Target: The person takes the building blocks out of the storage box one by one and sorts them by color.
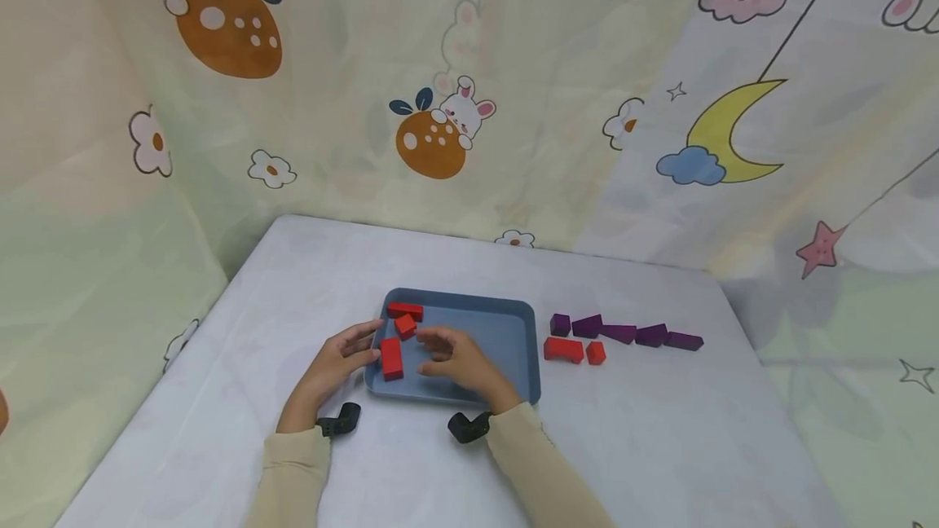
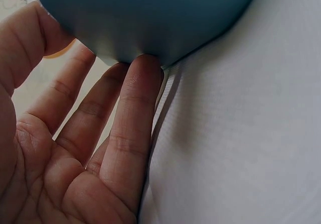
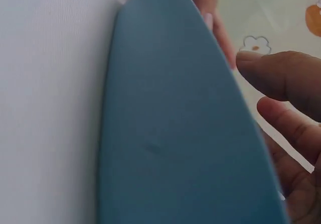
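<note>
My left hand point(image 1: 333, 367) rests against the left edge of a blue-grey tray point(image 1: 477, 314). In the left wrist view, the left fingers point(image 2: 131, 113) reach the tray's outer wall point(image 2: 150, 23), mostly straight, while the thumb tip is behind the rim. Over the tray hovers my right hand point(image 1: 460, 361), thumb and fingers apart with nothing between them. Inside the tray, toward the left, lie a long red block point(image 1: 406, 312), a small red block point(image 1: 405, 327) and a rectangular red block point(image 1: 392, 359). The left thumb tip is close to the rectangular one.
Right of the tray, several purple blocks point(image 1: 619, 334) form a row. In front of them lie a notched red block point(image 1: 563, 349) and a small red block point(image 1: 596, 353). A white cloth point(image 1: 645, 446) covers the table, and patterned fabric point(image 1: 550, 145) hangs behind it.
</note>
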### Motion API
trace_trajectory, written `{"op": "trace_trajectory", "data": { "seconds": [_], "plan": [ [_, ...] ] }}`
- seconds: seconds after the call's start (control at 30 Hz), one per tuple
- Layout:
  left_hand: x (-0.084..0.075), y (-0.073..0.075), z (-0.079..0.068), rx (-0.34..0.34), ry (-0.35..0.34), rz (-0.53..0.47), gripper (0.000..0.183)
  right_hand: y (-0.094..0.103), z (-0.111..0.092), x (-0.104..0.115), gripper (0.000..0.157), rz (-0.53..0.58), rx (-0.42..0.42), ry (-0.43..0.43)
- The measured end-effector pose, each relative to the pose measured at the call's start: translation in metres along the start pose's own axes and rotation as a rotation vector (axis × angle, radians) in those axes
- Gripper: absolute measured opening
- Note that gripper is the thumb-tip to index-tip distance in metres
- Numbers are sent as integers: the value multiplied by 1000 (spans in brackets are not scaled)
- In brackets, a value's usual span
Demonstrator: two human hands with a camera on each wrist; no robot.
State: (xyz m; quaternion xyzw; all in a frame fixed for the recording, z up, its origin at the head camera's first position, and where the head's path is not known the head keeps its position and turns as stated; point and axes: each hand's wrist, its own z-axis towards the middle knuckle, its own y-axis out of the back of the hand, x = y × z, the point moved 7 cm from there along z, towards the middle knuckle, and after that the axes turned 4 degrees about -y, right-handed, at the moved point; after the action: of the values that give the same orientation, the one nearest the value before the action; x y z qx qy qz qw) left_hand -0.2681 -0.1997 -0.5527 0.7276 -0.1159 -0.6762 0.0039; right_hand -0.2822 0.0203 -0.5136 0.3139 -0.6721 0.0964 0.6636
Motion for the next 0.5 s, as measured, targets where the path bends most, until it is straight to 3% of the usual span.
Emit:
{"op": "trace_trajectory", "data": {
  "seconds": [0.23, 0.5],
  "plan": [
    [-1, -3, -1, 13, -13, -4, 65, -17, 16, -2, 67, -48, 16, -43],
    [-4, -2, -3, 9, -15, -6, 65, -25, 27, 4, 80, -242, 7, -52]
  ]
}}
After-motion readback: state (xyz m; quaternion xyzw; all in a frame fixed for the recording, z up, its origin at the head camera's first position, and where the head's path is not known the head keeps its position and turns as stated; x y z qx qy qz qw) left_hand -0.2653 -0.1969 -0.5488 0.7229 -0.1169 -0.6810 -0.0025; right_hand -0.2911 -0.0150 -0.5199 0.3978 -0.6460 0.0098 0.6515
